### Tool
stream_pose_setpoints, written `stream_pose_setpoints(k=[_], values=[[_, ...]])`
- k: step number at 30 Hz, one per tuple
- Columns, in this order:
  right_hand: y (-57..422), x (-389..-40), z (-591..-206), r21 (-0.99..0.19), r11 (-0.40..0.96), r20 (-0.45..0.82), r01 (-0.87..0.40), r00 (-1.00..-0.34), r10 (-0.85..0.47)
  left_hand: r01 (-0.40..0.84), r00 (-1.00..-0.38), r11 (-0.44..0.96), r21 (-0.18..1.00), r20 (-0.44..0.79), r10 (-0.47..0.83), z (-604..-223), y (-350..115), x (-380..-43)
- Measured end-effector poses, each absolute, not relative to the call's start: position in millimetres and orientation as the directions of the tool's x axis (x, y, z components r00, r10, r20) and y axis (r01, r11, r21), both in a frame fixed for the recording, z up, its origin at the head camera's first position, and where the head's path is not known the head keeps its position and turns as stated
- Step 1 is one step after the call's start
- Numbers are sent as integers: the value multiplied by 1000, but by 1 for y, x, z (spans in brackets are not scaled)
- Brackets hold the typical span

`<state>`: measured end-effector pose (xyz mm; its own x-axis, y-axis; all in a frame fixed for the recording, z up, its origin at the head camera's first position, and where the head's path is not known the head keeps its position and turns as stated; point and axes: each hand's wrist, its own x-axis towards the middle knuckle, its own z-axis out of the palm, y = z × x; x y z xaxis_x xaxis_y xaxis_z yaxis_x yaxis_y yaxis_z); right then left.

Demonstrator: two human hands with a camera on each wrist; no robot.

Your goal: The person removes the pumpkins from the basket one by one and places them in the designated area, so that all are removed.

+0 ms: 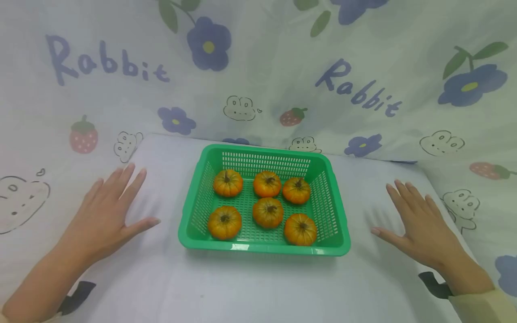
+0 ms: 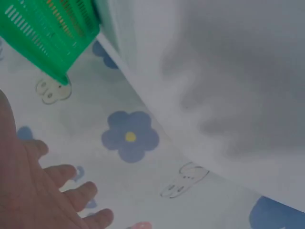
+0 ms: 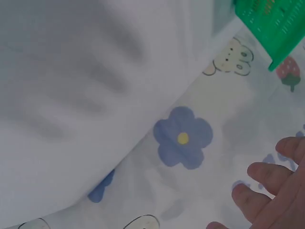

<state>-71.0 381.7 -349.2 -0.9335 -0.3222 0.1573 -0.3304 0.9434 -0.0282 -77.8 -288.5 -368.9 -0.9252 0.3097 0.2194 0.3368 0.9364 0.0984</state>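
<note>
A green plastic basket [image 1: 264, 247] with slotted walls stands in the middle of the white surface. Several small orange pumpkins [image 1: 268, 212] with short brown stems lie inside it in two rough rows. To the left of the basket, my left hand [image 1: 109, 213] hovers with its fingers spread, holding nothing. My right hand [image 1: 424, 226] is held out on the other side, fingers straight, also holding nothing. Neither hand touches the basket. Each wrist view catches only a corner of the basket, with part of that hand's fingers.
A white table [image 1: 258, 291] lies under the basket. Behind and beside it hangs a white cloth [image 1: 266, 58] printed with flowers, rabbits, strawberries and the word "Rabbit". Dark straps [image 1: 76, 297] show near both wrists.
</note>
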Motion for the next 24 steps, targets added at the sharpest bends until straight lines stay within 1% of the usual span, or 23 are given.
stream_pose_setpoints(k=[6, 13, 19, 24], values=[[368, -75, -338, -29, 921, 164, -388, -911, -378, 322, -935, 942, 95, 189, 301, -362, -279, -81], [346, -76, -332, -34, 905, 170, -425, -894, -414, 381, -916, 920, 90, 174, 362, -356, -265, -88], [321, -83, -328, -10, 867, 149, -499, -858, -492, 430, -896, 894, 123, 178, 407, -351, -247, -93], [302, -89, -328, -17, 818, 140, -575, -812, -567, 451, -890, 879, 155, 150, 431, -347, -223, -100]])
